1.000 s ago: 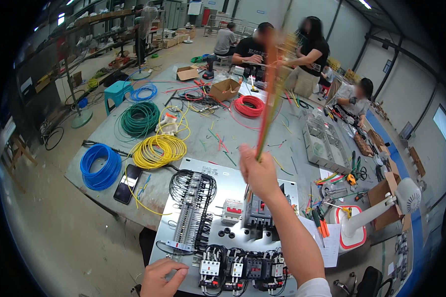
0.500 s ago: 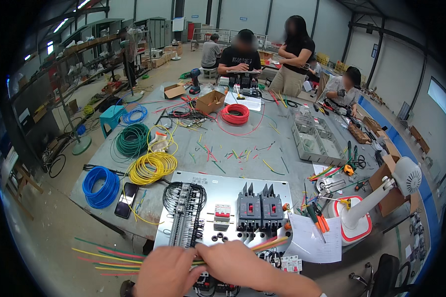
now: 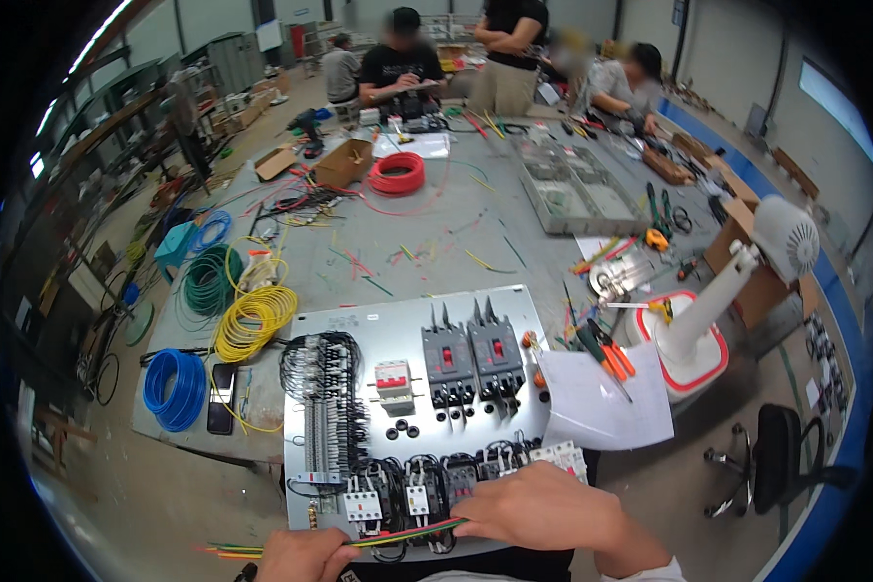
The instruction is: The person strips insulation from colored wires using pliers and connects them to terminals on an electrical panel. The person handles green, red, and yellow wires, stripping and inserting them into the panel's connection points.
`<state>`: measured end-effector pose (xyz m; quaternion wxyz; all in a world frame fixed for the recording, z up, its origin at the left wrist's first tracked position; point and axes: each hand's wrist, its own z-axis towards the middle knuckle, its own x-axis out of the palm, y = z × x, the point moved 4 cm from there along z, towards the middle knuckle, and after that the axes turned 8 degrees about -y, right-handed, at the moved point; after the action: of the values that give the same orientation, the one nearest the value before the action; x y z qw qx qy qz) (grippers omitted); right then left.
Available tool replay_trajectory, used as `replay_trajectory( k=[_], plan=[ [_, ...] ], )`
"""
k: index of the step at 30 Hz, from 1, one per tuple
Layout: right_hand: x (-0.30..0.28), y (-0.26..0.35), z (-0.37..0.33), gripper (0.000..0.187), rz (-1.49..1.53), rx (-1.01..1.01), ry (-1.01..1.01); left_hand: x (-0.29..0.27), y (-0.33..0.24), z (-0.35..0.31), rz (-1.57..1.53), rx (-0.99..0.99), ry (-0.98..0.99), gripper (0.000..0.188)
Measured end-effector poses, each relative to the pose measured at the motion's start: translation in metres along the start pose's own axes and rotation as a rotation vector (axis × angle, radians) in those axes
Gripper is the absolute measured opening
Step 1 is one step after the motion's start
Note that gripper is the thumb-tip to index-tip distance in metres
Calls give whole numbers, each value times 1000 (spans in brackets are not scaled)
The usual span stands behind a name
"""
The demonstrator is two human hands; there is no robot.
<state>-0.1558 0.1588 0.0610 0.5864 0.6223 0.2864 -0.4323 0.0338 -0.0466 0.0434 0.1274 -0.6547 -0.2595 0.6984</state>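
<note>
Wire bundle (image 3: 407, 533), mostly red, green and yellow, lies across the near edge of the metal mounting plate (image 3: 422, 432), in front of a row of contactors (image 3: 364, 506); contact with them can't be told. Left hand (image 3: 306, 555): fingers closed round the bundle, off the plate's near-left corner. Right hand (image 3: 538, 509): fingers gripping its right end, toward the near-right corner; tips hidden.

Room: plate reaches out past the desk (image 3: 475, 218) on the near side. Bare floor (image 3: 199, 509) beyond the plate's left edge. Loose sheet (image 3: 592, 417) crowds the right edge. Past the far edge, mid-desk is open but for wire scraps (image 3: 354, 262), as far as the red coil (image 3: 398, 182).

Axis: long line runs left to right, roughly along the near edge, right end slightly farther from the body. Loose tails point left past the left hand, over the floor, blurred.
</note>
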Motion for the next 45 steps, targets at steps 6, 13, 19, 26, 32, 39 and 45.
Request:
replay_trajectory(
  k=[6, 13, 19, 26, 32, 39, 45],
  plan=[
    [38, 23, 2, 23, 126, -132, 10, 17, -44, 14, -275, -53, 237, 16],
    [30, 24, 3, 28, 390, -132, 91, 56, -35, -4, -510, -194, 333, 25],
    [40, 17, 14, 34, 867, -91, -216, 77, -32, -4, -644, 12, 291, 20],
    [73, 24, 29, 31, 803, -112, -279, 93, -7, -28, -761, -184, 350, 16],
    [71, 30, 36, 27, 1073, -103, -157, 90, -30, -8, -600, 65, -91, 25],
    [-4, -144, -53, 15, 934, 475, -777, 61, -34, 11, -859, -301, 198, 51],
    [-21, -277, -113, 29, 135, 754, -996, 58, -20, 3, -938, -276, 203, 42]
  ],
)
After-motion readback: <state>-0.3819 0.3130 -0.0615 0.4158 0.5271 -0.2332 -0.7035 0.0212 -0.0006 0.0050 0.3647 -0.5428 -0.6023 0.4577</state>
